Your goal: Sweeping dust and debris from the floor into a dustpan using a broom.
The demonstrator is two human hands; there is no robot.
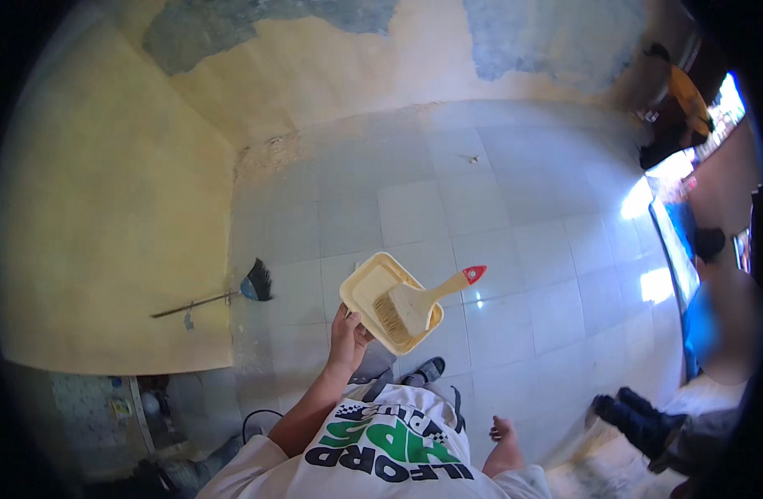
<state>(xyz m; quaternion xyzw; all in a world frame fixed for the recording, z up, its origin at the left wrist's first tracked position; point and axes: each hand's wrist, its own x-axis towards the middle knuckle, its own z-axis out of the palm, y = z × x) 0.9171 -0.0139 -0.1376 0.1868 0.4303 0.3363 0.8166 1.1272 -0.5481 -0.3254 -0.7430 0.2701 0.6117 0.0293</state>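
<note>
My left hand (348,334) is closed on the near left edge of a shallow cream plastic tray (365,285), holding it up over the floor. Across the tray lies a wide paintbrush (413,308) with pale bristles and a cream handle that ends in a red tip. Its bristles rest inside the tray, and the handle sticks out past the right rim. My right hand (503,430) hangs low at my side, with its fingers loosely bent and nothing seen in them.
A broom (257,284) with black bristles lies by the yellow left wall (140,216). Grey tiles (498,258) cover the floor. Patches of grey show on the far wall (315,75). People are at the right, one in dark shoes (635,407), another in orange (687,96).
</note>
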